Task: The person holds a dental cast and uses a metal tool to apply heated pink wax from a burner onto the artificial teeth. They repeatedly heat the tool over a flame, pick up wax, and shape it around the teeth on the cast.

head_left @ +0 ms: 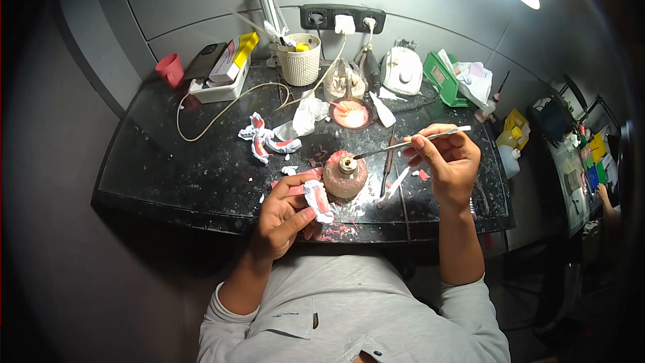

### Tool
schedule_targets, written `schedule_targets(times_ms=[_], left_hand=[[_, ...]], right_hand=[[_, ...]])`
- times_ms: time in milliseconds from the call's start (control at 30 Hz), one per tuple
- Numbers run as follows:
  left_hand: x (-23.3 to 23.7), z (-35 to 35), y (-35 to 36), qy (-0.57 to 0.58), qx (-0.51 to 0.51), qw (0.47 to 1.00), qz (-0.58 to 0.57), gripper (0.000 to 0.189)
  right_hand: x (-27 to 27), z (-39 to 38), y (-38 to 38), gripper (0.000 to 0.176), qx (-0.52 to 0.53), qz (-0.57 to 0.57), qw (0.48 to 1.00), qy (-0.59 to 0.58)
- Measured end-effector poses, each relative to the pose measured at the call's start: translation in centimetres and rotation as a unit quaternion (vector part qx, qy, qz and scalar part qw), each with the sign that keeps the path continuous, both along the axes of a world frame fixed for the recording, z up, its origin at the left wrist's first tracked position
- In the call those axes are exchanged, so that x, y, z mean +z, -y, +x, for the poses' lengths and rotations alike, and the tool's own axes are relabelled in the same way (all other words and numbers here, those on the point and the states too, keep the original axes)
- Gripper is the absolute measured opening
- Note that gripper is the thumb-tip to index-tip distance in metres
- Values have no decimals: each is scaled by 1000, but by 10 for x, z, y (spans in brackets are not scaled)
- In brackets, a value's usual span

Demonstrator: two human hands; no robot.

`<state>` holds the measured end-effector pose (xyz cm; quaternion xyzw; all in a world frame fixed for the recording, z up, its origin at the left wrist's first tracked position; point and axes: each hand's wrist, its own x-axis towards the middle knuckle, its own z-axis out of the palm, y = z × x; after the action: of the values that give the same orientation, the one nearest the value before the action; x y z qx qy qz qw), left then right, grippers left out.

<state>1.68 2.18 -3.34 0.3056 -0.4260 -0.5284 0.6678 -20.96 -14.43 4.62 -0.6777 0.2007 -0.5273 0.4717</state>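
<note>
Between thumb and fingers, my left hand [285, 218] holds a white plaster dental model [318, 202] with pink wax on it, just above the table's front part. My right hand [449, 161] pinches a thin metal tool [430, 137] with a pale handle end. The tool's tip is at the metal neck of a round glass burner [345, 178] with pink wax on its shoulder. Whether a flame burns there, I cannot tell. Behind the burner sits a dish of pink wax [351, 113]. More white and pink models [259, 136] lie to the left.
On the black table [154, 161] are a woven basket [300, 64], a white tray [218, 89], a red cup [170, 69], a green box [443, 82] and a white device [402, 72]. Tools and wax scraps lie around the burner. At the far right, part of another person [608, 202] shows.
</note>
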Motion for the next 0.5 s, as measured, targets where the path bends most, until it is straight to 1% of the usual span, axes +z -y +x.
schedule_targets(times_ms=[100, 300, 367, 433, 467, 500], left_hand=[[1, -3, 0, -11, 22, 1000, 6, 53], [2, -1, 0, -15, 0, 1000, 6, 53], [3, -3, 0, -19, 6, 1000, 4, 53], [4, -4, -1, -23, 23, 999, 9, 53], [4, -3, -2, -23, 24, 999, 5, 53], [4, -2, -2, -29, 11, 1000, 2, 53]], right_hand=[[1, 0, 0, 9, 6, 13, 1000, 6], [5, -1, 10, 10, -16, 27, 998, 49], [2, -4, 19, 12, -25, 17, 999, 45], [-2, -6, 29, 15, 27, 152, 980, 123], [-8, -11, 38, 18, 61, 217, 965, 135], [-7, -11, 43, 19, 64, 269, 953, 121]])
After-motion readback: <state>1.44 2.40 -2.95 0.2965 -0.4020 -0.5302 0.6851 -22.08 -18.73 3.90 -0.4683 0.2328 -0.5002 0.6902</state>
